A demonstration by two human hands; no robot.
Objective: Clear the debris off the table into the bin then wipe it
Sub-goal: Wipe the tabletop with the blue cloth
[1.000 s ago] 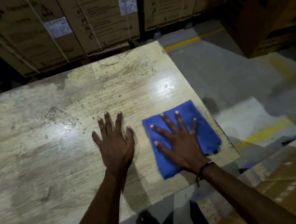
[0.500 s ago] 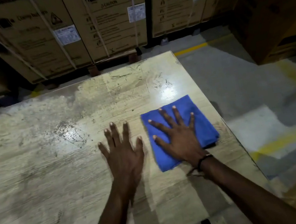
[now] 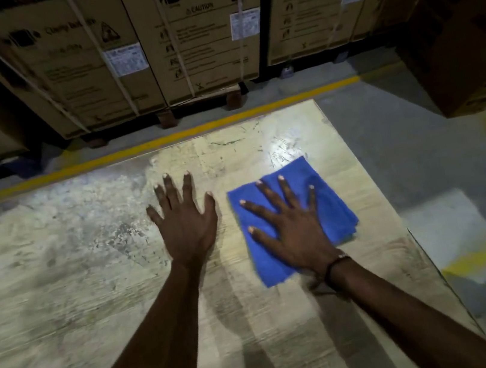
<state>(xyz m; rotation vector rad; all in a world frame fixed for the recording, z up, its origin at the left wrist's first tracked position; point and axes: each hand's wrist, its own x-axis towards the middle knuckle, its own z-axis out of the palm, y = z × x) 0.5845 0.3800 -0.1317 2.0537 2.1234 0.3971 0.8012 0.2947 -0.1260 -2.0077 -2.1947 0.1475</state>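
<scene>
A folded blue cloth (image 3: 331,202) lies flat on the worn, pale wooden table (image 3: 77,287), near its far right corner. My right hand (image 3: 289,227) presses down on the cloth with fingers spread and straight. Just left of it, my left hand (image 3: 184,221) rests palm-down on the bare tabletop, fingers straight, touching nothing else. No debris shows on the table and no bin is in view.
Large strapped cardboard boxes (image 3: 198,39) on pallets stand beyond the table's far edge, behind a yellow floor line (image 3: 165,140). Another brown box (image 3: 466,40) sits at the right. The table's right edge (image 3: 399,223) drops to grey concrete floor.
Both hands have slid away from me toward the table's far edge, the right one pushing the blue cloth along. The view has tilted up, showing more of the boxes.
</scene>
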